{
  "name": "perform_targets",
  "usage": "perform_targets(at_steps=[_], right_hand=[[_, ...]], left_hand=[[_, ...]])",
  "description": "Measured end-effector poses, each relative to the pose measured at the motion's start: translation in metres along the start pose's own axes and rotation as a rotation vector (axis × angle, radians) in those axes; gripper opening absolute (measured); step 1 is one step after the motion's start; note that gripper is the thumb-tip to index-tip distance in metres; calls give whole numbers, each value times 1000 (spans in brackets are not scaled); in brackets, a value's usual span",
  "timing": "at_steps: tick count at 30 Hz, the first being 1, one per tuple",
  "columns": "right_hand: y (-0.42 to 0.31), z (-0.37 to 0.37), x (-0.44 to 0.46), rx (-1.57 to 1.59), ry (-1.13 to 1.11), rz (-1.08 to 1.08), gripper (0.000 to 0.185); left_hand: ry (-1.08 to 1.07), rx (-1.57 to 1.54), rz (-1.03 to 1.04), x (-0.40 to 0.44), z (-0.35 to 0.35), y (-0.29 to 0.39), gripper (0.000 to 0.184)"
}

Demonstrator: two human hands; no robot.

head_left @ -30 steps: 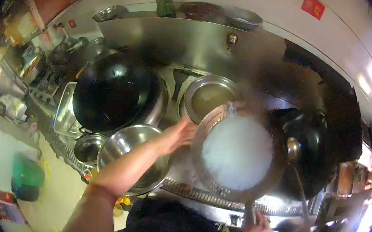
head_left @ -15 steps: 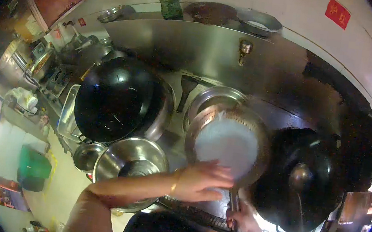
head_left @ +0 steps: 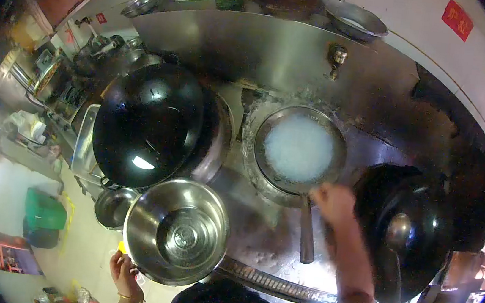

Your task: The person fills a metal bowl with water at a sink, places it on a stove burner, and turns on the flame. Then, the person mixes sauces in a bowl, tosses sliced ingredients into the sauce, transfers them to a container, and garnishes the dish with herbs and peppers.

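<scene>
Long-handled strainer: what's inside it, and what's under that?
A pale, whitish mass fills the middle of the strainer, with a darker ring of wall showing around it. The strainer's floor, and anything directly underneath, is covered.

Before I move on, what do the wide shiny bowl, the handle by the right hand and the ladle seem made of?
Wide bowl: polished metal, likely stainless steel, judging by its mirror-bright reflections.
Handle: dull grey-brown, probably metal, but with little shine, wood isn't ruled out.
Ladle: apparently smooth metal, perhaps steel, from the bright highlight on its head.
</scene>
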State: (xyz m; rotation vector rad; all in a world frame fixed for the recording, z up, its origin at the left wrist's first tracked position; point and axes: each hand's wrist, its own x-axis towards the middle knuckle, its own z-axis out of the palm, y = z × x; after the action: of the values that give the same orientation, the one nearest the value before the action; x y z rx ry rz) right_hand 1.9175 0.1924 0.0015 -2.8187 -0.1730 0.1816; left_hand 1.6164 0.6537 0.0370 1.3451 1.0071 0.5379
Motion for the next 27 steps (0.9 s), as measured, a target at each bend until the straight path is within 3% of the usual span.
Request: perform_targets(at_steps=[2, 4, 5, 7, 10, 13, 15, 18, 21, 23, 24, 26, 27], right_hand=[[-21, -58, 47, 220, 339, 18, 27], [-26, -86, 113, 426, 834, -265, 34], [-41, -107, 137, 616, 813, -166, 41], [-47, -123, 201, 473, 1170, -346, 43], [-65, -140, 222, 531, 915, -76, 42], [-48, -125, 261, 663, 1176, -103, 43], [-40, -127, 262, 982, 985, -86, 37], [-22, -137, 260, 1110, 799, -130, 39], [-32, -133, 244, 1078, 881, -131, 38], [-32, -117, 239, 1393, 995, -92, 32], [-32, -104, 240, 1555, 1042, -80, 30], [-19, -68, 240, 1700, 766, 171, 20], [-19, -60, 231, 1756, 569, 183, 17]], left_hand=[[61, -126, -167, -8, -9, -15, 34], [65, -194, -338, -8, -11, -25, 36], [40, -190, -430, -8, -12, -28, 36], [-68, -344, -592, -4, -21, -43, 39], [-146, -364, -549, -15, -21, -45, 29], [-68, -334, -567, -30, -17, -27, 28], [-80, -402, -618, -28, -24, -31, 26], [-161, -428, -592, -28, -14, -29, 26], [-320, -533, -590, -9, -34, -59, 28], [-432, -618, -604, 5, -56, -79, 29], [-378, -565, -624, 3, -44, -71, 28], [-245, -470, -654, -12, -5, -39, 26], [-246, -448, -691, -14, 11, -34, 27]])
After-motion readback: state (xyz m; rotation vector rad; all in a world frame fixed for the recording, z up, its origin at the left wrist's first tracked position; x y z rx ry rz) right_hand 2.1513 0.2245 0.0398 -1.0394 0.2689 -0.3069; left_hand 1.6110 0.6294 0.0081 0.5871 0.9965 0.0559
